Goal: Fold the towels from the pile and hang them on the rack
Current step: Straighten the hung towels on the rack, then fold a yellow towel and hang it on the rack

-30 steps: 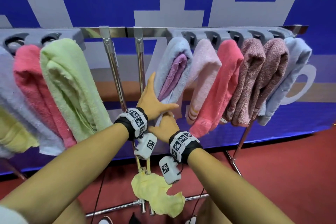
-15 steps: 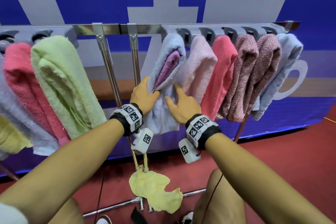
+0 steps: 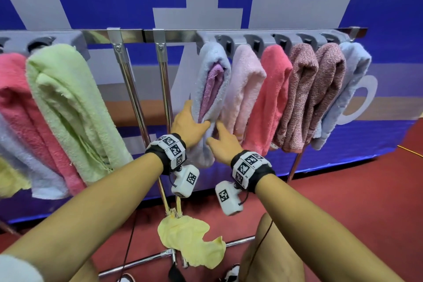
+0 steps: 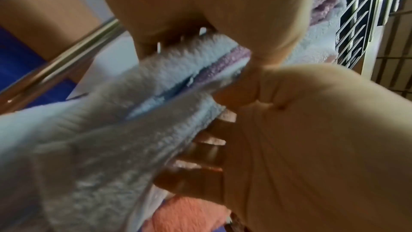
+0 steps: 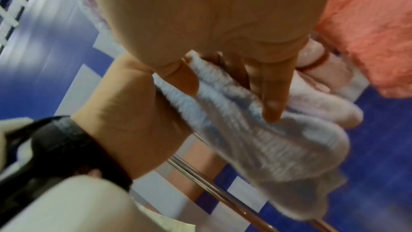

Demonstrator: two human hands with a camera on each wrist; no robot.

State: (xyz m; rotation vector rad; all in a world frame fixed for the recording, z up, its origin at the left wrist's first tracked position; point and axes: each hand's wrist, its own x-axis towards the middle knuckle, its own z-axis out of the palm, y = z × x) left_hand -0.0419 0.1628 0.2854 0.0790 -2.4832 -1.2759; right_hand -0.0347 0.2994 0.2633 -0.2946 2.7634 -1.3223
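Note:
A light blue towel [image 3: 212,62] with a purple layer [image 3: 214,82] folded inside hangs from the metal rack bar [image 3: 132,35], leftmost in the right-hand group. My left hand [image 3: 196,119] grips its lower left edge, thumb in front and fingers behind. The left wrist view shows this left hand [image 4: 207,45] pinching the blue and purple layers [image 4: 111,130]. My right hand [image 3: 217,135] holds the same towel's right side. In the right wrist view that hand [image 5: 229,101] has the blue cloth [image 5: 267,138] between thumb and fingers.
A pale pink towel [image 3: 245,80], a coral one [image 3: 272,89], two mottled maroon ones [image 3: 299,89] and another light blue one [image 3: 350,80] hang to the right. Green [image 3: 68,103] and pink [image 3: 18,98] towels hang left. Two upright poles [image 3: 135,89] stand between. A yellow towel [image 3: 190,240] lies on the red floor.
Both hands rose from the towel's bottom end to its middle. The right hand went from lying flat on the front to holding the right edge.

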